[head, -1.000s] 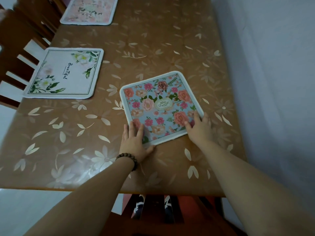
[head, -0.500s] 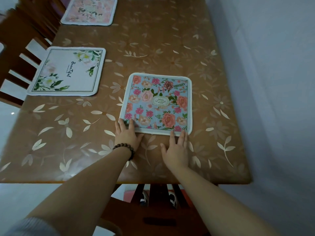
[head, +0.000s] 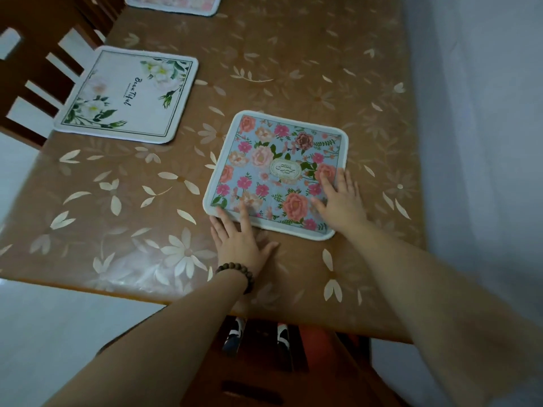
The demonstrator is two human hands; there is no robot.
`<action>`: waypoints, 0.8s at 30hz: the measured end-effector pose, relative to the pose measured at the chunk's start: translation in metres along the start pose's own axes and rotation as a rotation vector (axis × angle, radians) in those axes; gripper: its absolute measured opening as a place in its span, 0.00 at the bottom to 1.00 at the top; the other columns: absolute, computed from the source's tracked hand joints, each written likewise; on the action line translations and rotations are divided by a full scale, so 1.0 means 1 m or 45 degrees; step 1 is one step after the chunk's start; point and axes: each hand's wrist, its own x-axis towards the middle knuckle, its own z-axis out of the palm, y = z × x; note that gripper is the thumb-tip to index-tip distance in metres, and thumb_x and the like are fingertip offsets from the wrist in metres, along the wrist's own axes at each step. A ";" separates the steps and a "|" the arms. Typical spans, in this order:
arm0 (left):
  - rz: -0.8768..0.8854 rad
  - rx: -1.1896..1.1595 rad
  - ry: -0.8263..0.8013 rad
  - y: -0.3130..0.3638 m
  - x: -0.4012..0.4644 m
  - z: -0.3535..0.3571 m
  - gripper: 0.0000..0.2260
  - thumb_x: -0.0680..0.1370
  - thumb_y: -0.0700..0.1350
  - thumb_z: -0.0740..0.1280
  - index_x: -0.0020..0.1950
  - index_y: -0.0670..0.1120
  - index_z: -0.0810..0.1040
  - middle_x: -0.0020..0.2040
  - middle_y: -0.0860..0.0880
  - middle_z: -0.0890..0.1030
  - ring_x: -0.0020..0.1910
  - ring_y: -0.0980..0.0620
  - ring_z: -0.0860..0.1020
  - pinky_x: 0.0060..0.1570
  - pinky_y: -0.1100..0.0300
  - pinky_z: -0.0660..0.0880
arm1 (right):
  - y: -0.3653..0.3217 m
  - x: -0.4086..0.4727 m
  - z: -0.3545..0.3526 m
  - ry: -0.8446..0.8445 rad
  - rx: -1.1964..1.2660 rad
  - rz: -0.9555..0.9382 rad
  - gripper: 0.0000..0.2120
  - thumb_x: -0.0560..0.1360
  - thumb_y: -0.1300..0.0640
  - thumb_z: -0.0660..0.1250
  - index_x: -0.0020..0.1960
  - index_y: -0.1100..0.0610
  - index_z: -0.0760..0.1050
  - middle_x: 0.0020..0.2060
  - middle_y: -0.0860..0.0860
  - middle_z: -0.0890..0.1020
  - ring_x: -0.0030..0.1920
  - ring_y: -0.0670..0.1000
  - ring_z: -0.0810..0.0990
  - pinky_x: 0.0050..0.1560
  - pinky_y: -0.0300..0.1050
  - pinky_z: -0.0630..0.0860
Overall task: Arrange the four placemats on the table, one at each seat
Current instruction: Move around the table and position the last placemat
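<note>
A blue placemat (head: 276,160) with pink flowers lies flat near the table's front edge. My left hand (head: 239,239), with a bead bracelet on the wrist, rests palm down at its near left corner, fingertips on the mat. My right hand (head: 340,201) lies flat on the mat's near right part, fingers spread. A white placemat (head: 129,95) with green leaves and script sits at the left edge by a chair. A pink floral placemat (head: 176,4) shows partly at the top edge.
The brown table (head: 293,54) has a glossy leaf-patterned cover. A dark wooden chair (head: 35,69) stands at the left side, and another chair (head: 264,362) sits tucked under the near edge. A pale wall (head: 484,142) runs along the right.
The blue placemat turned from skewed to nearly square with the table. My right hand moved from the table in front of the mat onto its right part.
</note>
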 end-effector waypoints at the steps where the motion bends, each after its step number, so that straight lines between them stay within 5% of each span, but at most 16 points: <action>1: 0.001 -0.017 0.004 0.003 -0.002 0.003 0.50 0.69 0.71 0.61 0.75 0.50 0.32 0.74 0.31 0.39 0.73 0.32 0.40 0.71 0.43 0.41 | 0.006 0.015 -0.005 0.001 -0.038 -0.027 0.34 0.77 0.33 0.48 0.77 0.46 0.43 0.77 0.58 0.41 0.76 0.57 0.39 0.74 0.54 0.40; 12: -0.062 -0.085 0.013 0.011 -0.001 0.019 0.51 0.65 0.75 0.59 0.72 0.57 0.29 0.75 0.37 0.36 0.73 0.38 0.33 0.70 0.45 0.39 | 0.011 0.124 -0.050 -0.074 -0.051 -0.215 0.45 0.70 0.27 0.54 0.77 0.50 0.45 0.77 0.55 0.44 0.76 0.56 0.41 0.73 0.56 0.43; 24: -0.003 -0.103 -0.067 -0.008 0.032 -0.008 0.55 0.59 0.80 0.57 0.75 0.55 0.36 0.75 0.36 0.37 0.73 0.36 0.34 0.67 0.48 0.35 | 0.019 0.105 -0.044 -0.025 0.026 -0.113 0.45 0.69 0.26 0.54 0.77 0.49 0.47 0.77 0.55 0.48 0.76 0.60 0.47 0.73 0.58 0.51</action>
